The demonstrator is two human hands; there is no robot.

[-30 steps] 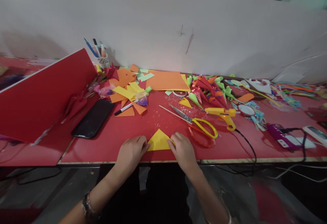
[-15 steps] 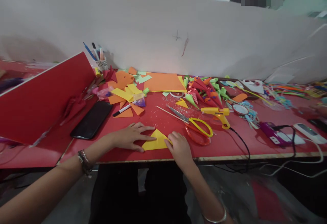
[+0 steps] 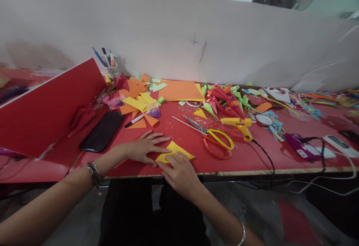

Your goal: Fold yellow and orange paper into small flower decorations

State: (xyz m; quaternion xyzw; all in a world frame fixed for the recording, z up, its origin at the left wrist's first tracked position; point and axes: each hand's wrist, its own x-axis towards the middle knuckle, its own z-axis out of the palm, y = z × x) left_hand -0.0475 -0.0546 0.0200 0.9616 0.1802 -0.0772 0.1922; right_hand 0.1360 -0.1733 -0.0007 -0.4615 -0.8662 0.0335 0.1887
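Note:
A folded, roughly triangular piece of yellow paper [image 3: 183, 151] lies flat near the table's front edge. My left hand [image 3: 141, 149] is spread on the red tabletop, its fingertips resting on the paper's left part. Across the lower middle of the paper, my right hand [image 3: 179, 173] lies with fingers extended, covering part of the lower edge. Neither hand grips anything. To the right of the paper are scissors [image 3: 217, 136] with yellow and red handles, lying with open blades beside a thin wooden stick [image 3: 185, 123].
A yellow glue gun [image 3: 242, 124] with a black cord lies beyond the scissors. A black phone [image 3: 102, 131] and a leaning red board [image 3: 53, 103] are at left. Paper scraps [image 3: 137, 103], orange sheets [image 3: 179, 90] and coloured paper cones [image 3: 224, 98] line the back, below a white partition [image 3: 157, 32].
My right hand has moved left and down from the paper's right corner onto its lower middle, uncovering that corner. The left hand stays nearly in place.

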